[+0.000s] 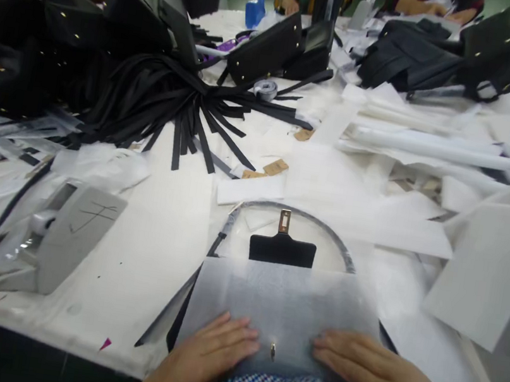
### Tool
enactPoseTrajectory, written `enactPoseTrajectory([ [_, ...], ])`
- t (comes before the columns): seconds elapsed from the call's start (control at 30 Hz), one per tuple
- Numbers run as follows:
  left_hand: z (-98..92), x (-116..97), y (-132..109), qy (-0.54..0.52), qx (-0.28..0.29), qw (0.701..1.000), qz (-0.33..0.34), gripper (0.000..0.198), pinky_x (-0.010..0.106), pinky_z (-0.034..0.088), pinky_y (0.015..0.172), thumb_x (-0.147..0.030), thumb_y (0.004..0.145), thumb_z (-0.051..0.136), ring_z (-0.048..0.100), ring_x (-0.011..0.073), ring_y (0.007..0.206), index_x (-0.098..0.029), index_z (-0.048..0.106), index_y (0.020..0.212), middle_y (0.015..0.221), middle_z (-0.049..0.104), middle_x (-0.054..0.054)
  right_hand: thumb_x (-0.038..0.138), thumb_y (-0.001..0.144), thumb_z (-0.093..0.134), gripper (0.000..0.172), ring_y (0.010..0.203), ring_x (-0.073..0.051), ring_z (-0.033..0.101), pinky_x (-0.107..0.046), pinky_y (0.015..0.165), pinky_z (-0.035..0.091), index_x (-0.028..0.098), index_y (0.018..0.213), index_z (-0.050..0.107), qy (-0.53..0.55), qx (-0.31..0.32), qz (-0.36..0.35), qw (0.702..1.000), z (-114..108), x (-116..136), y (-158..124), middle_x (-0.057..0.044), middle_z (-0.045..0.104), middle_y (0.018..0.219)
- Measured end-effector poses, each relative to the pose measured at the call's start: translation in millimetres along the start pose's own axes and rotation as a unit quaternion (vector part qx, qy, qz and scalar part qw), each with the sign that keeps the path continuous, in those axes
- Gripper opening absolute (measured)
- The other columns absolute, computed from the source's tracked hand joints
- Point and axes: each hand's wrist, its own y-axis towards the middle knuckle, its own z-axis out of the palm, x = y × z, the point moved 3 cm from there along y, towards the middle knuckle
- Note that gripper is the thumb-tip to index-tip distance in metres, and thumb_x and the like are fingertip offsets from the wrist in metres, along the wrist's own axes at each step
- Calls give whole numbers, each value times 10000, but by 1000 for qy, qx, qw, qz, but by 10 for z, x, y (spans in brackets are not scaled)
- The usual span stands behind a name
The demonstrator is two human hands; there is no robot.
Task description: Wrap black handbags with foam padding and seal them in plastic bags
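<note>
A grey, slightly shiny panel (289, 298) of what looks like a handbag lies at the table's front edge, against my patterned clothing. Flat on its left part rests my left hand (215, 345), fingers stretched out. My right hand (363, 363) lies likewise on the right part, fingers extended and together. Between them a small gold metal fitting (272, 351) sticks out of the panel. Past the far edge shows a black tab (282, 250) with a gold clasp plate (284, 221). A dark handle strap (313, 216), partly wrapped in film, arches around the tab.
Black straps (192, 98) fan out at the back left beside piled black bags (141, 21). A grey box-like piece (80, 235) stands at left. White sheets (487, 270) and rolls cover the right side. Two people work across the table, near a blue object (255, 11).
</note>
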Motion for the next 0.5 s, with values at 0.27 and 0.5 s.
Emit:
enactPoseTrajectory([
  [0.27, -423, 81, 776, 139, -23, 984, -112, 397, 500, 504, 1039, -371, 994, 484, 641, 273, 1131, -81, 593, 1242, 1189, 694, 150, 378, 1048, 353, 470, 1221, -294, 580, -456, 1012, 509, 59, 1327, 557, -170, -13, 6, 985, 98, -105, 651, -155, 626, 1331],
  [0.5, -409, 196, 869, 163, 55, 970, -173, 529, 506, 467, 1005, -589, 931, 475, 625, 282, 988, -115, 605, 1125, 1025, 675, 119, 435, 993, 493, 368, 879, -245, 652, -436, 857, 495, 146, 1180, 623, -111, 9, 49, 993, -55, -122, 785, -91, 709, 1012],
])
